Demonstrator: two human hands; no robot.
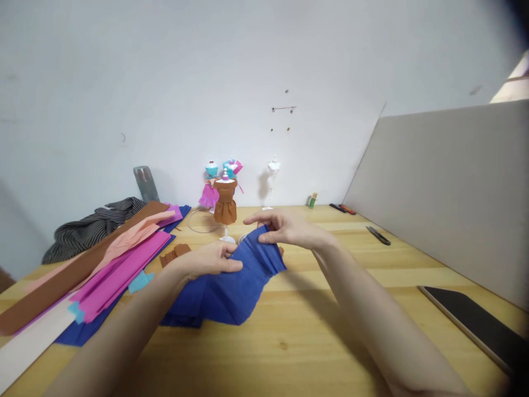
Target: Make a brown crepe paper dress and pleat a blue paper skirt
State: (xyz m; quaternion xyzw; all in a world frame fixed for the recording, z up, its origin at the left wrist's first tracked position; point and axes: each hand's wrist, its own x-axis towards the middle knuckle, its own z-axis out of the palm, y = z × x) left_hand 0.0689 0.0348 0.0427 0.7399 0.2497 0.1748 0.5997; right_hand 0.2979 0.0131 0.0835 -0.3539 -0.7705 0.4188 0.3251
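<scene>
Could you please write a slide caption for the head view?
Left hand and right hand hold a blue sheet at a wooden table, brown-dressed mannequin behind.

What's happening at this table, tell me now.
A person is handling a blue sheet with both bare hands. The left hand has its thumb on the sheet, and the right hand pinches its creased upper end. Just behind the hands stands a small dress form in brown, with more small forms near the wall. A pile of coloured strips lies to the left; a dark flat device lies at the right.
</scene>
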